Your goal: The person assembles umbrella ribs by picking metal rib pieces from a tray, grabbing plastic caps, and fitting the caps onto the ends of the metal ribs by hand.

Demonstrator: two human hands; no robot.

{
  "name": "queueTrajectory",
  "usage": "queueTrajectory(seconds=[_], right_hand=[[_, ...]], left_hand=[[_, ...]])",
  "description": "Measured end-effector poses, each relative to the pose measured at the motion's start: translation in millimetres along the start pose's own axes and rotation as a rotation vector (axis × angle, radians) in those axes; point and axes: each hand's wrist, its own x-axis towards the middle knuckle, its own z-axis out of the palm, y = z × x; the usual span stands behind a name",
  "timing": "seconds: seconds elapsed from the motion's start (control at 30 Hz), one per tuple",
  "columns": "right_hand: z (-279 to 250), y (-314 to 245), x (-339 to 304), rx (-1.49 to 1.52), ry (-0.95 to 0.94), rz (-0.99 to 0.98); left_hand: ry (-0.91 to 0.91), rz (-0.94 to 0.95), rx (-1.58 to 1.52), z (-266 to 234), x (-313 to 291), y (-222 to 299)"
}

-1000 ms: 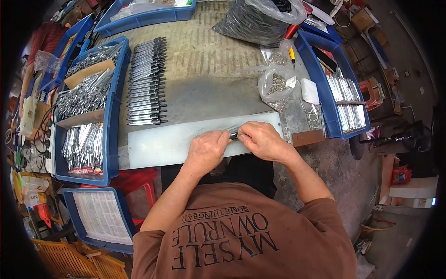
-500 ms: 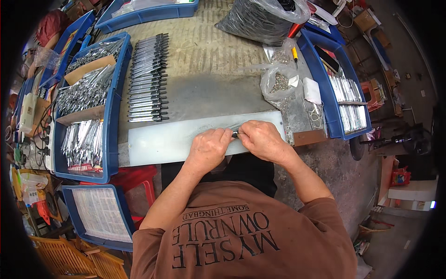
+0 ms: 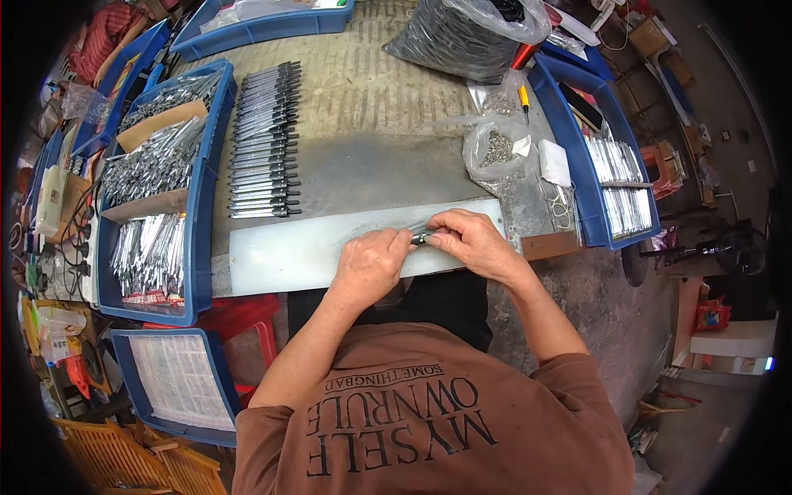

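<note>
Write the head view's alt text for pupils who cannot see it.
A person's left-hand grip and right-hand grip meet at a small dark piece over a white board. Beyond lies a row of silvery rods, between blue trays.

Board (image 3: pixel 280 256) along the near edge of the worktable (image 3: pixel 371 165); above its right half, a part (image 3: pixel 419 238) between left hand (image 3: pixel 367 262) and right hand (image 3: pixel 474 243). Beyond the board's left end, a row of rods (image 3: pixel 262 165); farther left, a compartmented tray (image 3: pixel 200 256). At right, a bag of fittings (image 3: pixel 497 148), then a second tray (image 3: pixel 589 202). Far right, a sack (image 3: pixel 445 45); far left, a third tray (image 3: pixel 268 31).
</note>
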Motion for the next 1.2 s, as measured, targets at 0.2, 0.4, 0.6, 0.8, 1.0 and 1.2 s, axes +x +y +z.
queueTrajectory(seconds=[0.2,0.4,0.6,0.8,1.0,1.2], right_hand=[[15.5,-4.9,2.2,-0.083,0.015,-0.032],[12.8,-6.4,2.2,0.354,-0.064,0.164],[21.6,-15.6,-2.7,0.2,0.079,0.081],[22.6,-14.8,-4.9,0.402,0.076,0.166],[14.4,-22.6,-5.2,0.31,0.084,0.011],[26.8,-13.8,-4.9,0.364,0.213,0.044]], left_hand=[[0.011,0.012,-0.02,-0.6,-0.5,-0.5],[0.006,0.047,-0.105,-7.6,0.3,-1.6],[0.038,-0.008,0.059,-15.7,1.1,13.2],[-0.013,0.038,-0.047,-21.0,2.5,6.0],[-0.006,0.05,-0.004,-30.3,5.2,17.5],[0.03,0.011,0.075,-27.5,6.2,20.2]])
